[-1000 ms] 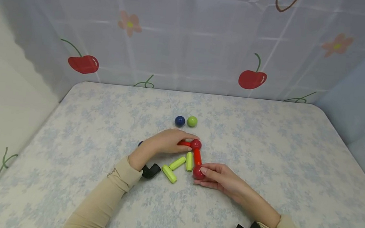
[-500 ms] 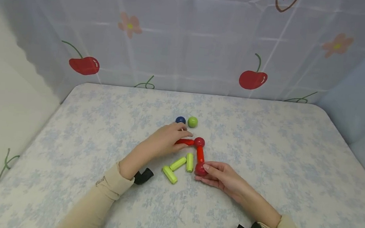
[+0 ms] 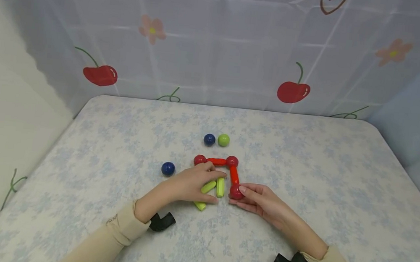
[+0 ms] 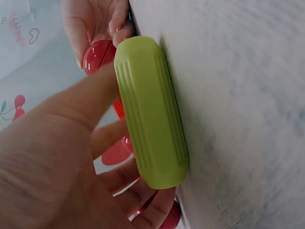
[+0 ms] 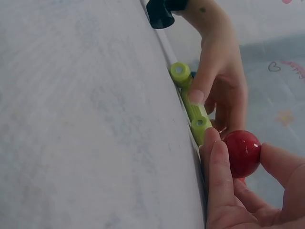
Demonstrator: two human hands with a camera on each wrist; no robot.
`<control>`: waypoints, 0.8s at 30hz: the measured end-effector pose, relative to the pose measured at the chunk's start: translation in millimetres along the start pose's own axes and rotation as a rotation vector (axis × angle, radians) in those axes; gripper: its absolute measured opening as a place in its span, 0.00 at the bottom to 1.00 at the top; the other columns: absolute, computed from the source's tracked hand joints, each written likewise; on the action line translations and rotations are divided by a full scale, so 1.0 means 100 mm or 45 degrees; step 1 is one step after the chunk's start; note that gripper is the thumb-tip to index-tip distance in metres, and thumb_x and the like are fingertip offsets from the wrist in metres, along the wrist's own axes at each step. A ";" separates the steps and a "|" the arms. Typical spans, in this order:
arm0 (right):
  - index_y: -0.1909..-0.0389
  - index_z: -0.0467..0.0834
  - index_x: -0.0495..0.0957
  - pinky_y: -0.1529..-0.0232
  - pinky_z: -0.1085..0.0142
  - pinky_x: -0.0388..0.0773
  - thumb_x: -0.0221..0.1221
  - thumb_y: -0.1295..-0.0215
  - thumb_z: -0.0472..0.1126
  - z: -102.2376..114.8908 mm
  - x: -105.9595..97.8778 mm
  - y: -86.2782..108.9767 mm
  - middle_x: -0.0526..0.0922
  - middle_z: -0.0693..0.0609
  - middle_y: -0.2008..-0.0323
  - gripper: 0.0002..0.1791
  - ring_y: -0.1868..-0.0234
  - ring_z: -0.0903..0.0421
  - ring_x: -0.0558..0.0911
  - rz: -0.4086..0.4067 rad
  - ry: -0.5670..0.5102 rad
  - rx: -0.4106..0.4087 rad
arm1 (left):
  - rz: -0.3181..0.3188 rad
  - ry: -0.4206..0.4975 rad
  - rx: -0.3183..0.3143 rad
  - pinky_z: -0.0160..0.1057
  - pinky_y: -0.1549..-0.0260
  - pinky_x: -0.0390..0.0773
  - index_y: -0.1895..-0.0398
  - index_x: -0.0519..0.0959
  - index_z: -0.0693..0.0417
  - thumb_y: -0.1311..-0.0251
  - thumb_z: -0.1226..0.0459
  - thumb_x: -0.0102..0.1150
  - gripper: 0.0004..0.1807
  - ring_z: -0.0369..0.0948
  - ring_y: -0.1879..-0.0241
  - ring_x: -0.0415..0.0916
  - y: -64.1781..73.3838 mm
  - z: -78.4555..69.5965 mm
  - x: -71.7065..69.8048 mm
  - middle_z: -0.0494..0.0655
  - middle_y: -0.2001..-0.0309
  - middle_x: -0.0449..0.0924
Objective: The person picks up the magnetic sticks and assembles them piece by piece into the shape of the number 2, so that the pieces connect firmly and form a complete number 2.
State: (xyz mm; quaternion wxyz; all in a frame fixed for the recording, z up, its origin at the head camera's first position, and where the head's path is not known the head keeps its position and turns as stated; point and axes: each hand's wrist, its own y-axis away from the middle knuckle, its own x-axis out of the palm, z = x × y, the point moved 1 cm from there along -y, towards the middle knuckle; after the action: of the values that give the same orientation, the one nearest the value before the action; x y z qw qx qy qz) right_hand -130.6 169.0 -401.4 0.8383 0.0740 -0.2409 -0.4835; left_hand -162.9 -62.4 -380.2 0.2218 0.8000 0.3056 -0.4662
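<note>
Thumb and fingertips of the right hand [image 3: 260, 200] pinch a red ball [image 3: 236, 191], the fingers lying between it and the surface [image 3: 306, 157]. From it, a red rod [image 3: 234, 175] runs toward the far edge to a corner ball [image 3: 232, 161]; there a second red rod [image 3: 216, 162] turns toward the left edge and ends in another red ball [image 3: 200, 160], just beside the left hand's fingers.

The left hand [image 3: 189, 184] has its thumb and forefinger spread over three green rods: one upright in the head view [image 3: 220, 187], one slanted [image 3: 209, 186], one largely hidden beneath the hand [image 3: 200, 206]. It appears to pinch none; whether it touches one I cannot tell.

The step in hand looks like reaching for a green rod while the right hand steadies the red chain. The next move would call for bringing thumb and forefinger together on one rod without nudging its neighbours.

Farther out, a lone blue ball [image 3: 168, 168] lies on the left-edge side of the left hand; a second blue ball [image 3: 209, 140] and a green ball [image 3: 223, 140] sit close together, nearer the far edge than the chain.
</note>
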 end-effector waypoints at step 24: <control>0.39 0.22 0.58 0.49 0.60 0.70 0.55 0.31 0.41 0.00 0.00 0.00 0.75 0.35 0.49 0.31 0.49 0.46 0.78 -0.007 -0.012 0.000 | -0.224 0.082 0.011 0.34 0.73 0.69 0.69 0.79 0.46 0.48 0.56 0.69 0.09 0.35 0.73 0.67 0.08 -0.01 -0.06 0.35 0.72 0.74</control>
State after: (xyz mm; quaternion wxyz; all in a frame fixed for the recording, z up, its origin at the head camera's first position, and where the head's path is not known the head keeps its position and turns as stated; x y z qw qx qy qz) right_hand -130.8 169.3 -401.6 0.8359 0.0726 -0.2446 -0.4860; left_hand -159.2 -69.7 -373.8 0.1666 0.7857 0.3797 -0.4590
